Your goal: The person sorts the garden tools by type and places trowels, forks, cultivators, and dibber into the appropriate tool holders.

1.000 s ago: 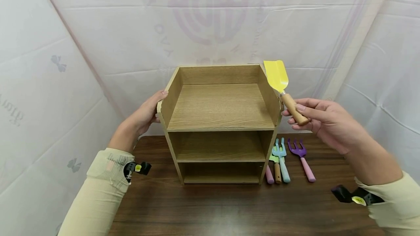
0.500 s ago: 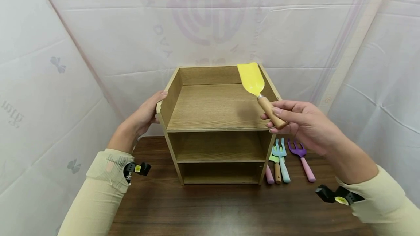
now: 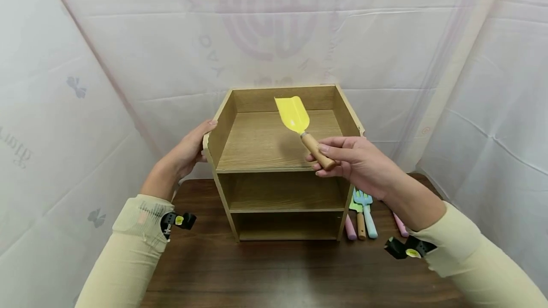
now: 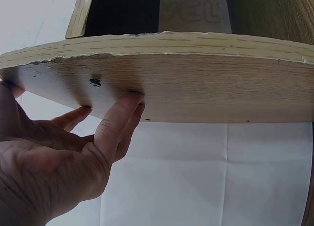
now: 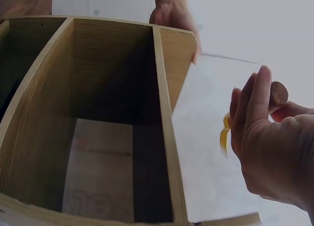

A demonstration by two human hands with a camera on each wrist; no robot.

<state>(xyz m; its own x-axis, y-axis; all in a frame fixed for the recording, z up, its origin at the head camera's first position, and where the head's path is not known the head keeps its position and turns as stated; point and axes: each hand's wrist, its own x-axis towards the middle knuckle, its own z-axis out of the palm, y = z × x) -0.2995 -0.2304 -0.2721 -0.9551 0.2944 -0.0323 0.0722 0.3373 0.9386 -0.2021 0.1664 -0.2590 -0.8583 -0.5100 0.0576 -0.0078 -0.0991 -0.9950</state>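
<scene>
a light blue fork (image 3: 369, 218) lies partly over a green tool with a wooden handle (image 3: 361, 225) on a dark brown table (image 3: 205, 270), with a pink handle (image 3: 350, 228) just beside them and another pink handle (image 3: 400, 226) farther right. white sheets (image 3: 162, 51) hang around the table, bearing a faded round emblem (image 3: 274, 13), pale letters and small grey bows (image 3: 76, 87).

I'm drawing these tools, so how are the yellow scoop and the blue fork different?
The yellow scoop has a broad blade; the blue fork has prongs. The scoop's handle is wood-coloured; the fork's is light blue. The right hand holds the scoop up, while the fork lies beside the shelf. Both have a handle.
</scene>
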